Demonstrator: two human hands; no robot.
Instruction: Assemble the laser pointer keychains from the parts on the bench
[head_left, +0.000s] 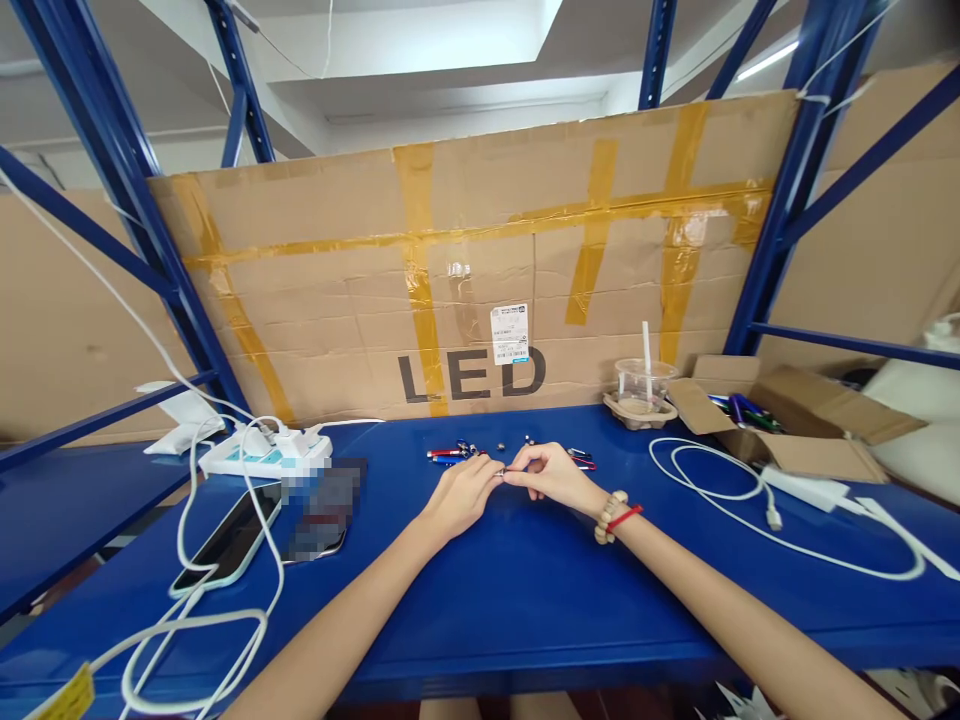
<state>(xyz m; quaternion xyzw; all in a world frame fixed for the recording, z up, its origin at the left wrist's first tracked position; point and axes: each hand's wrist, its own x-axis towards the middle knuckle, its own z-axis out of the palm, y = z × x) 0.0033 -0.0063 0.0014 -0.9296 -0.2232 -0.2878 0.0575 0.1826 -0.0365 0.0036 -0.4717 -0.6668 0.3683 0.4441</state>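
Observation:
My left hand (463, 493) and my right hand (553, 474) meet above the middle of the blue tabletop (525, 590). Between their fingertips is a small, shiny metallic piece (501, 472), too small to name and partly covered. Both hands are closed around it in a pinch. Just behind my left hand lie red and blue pen parts (448, 455). More slim coloured parts (581, 459) lie beyond my right hand, partly hidden by it. A tiny metallic bit (501, 446) rests on the table between the two groups.
At left, a white power strip (262, 455), looped white cables (225, 620) and a phone (229, 540) lie beside a dark, blurred flat item (330, 510). At right stand a plastic cup (643, 385) with a straw, an open carton (795, 420) of pens and a white cable (720, 507). Cardboard (337, 330) walls the back.

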